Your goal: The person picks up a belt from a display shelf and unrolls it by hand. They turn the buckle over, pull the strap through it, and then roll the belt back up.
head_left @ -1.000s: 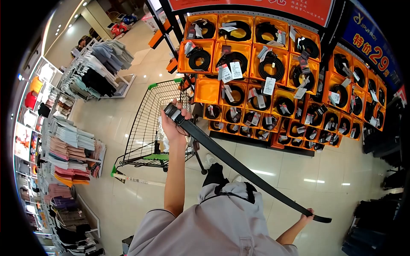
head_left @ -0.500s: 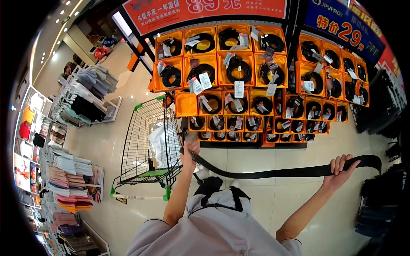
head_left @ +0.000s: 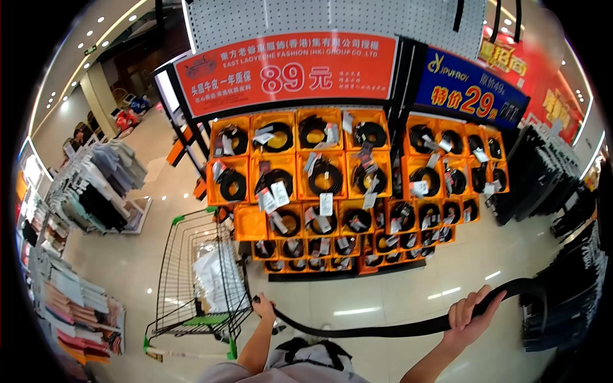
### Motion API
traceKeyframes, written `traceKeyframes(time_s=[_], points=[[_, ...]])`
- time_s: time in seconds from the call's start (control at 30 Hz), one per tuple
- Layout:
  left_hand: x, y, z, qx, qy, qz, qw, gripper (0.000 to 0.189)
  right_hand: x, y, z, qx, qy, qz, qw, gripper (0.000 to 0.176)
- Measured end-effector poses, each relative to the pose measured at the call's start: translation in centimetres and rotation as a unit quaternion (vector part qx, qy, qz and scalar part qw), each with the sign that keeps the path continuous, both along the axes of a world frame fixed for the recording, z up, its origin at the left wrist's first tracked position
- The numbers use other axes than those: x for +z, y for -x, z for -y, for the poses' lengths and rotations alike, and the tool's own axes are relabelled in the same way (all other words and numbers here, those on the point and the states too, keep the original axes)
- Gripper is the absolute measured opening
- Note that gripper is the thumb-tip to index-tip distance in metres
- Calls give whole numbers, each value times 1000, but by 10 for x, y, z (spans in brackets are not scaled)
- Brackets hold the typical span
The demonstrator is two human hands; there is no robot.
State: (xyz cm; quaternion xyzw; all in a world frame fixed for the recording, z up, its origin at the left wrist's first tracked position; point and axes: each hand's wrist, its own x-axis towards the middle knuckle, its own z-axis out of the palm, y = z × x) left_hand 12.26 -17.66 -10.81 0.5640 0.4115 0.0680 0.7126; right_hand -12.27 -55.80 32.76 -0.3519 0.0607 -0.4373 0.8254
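A long black belt (head_left: 383,330) stretches between my hands and sags slightly in the middle. My left hand (head_left: 263,307) is closed round one end of it, beside the shopping cart. My right hand (head_left: 471,314) grips the belt farther along, and its other end curves out past the hand at the right. Beyond them stands a display of coiled black belts in orange boxes (head_left: 252,222), many with white tags. One box at the left of the middle row holds no belt.
A wire shopping cart (head_left: 191,274) with a white bag (head_left: 218,277) stands left. Clothes racks (head_left: 96,185) line the left side, with dark hanging clothes (head_left: 533,172) at right. A red price sign (head_left: 287,73) and a blue one (head_left: 469,89) top the display.
The view has tilted up, showing more of the signs and shifting the display lower and left. Both hands still hold the belt and appear lower in the picture.
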Motion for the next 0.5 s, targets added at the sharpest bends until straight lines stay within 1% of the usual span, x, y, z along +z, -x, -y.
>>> traceKeyframes(time_s=[0.03, 0.07, 0.1, 0.13, 0.17, 0.2, 0.27, 0.33, 0.4, 0.43, 0.47, 0.5], points=[[-24, 0, -5, -19, 31, 36, 999, 28, 1, -2, -3, 11, 10, -11, 1000, 58], [-30, 2, -5, -33, 71, 47, 996, 27, -1, -3, -4, 7, -4, -3, 1000, 59], [-28, 5, -1, -16, 106, 40, 993, 26, -1, -8, -8, -2, 5, 2, 1000, 59], [-31, 7, 2, -3, 150, 34, 988, 25, 0, -13, -14, 14, 17, 16, 1000, 58], [-39, 7, 4, 3, 160, 8, 987, 24, 1, -19, -20, 31, 30, 28, 999, 58], [-36, 10, 8, 1, 175, 1, 985, 24, 1, -26, -27, 30, 22, 32, 999, 57], [-45, 21, 16, -4, 201, -16, 979, 24, 1, -40, -36, 58, 1, 43, 997, 58], [-73, 30, 18, 16, 198, -7, 980, 28, 1, -50, -51, 79, -22, 56, 995, 59], [-110, 36, 20, 46, 237, -42, 970, 30, 1, -56, -65, 82, -12, 56, 995, 59], [-119, 41, 24, 61, 262, -52, 962, 31, 2, -56, -71, 94, -13, 58, 994, 59], [-128, 45, 28, 95, 281, -91, 951, 30, 3, -57, -76, 92, 5, 49, 995, 59], [-133, 50, 28, 98, 300, -106, 943, 30, 6, -58, -82, 90, 19, 42, 995, 59]])
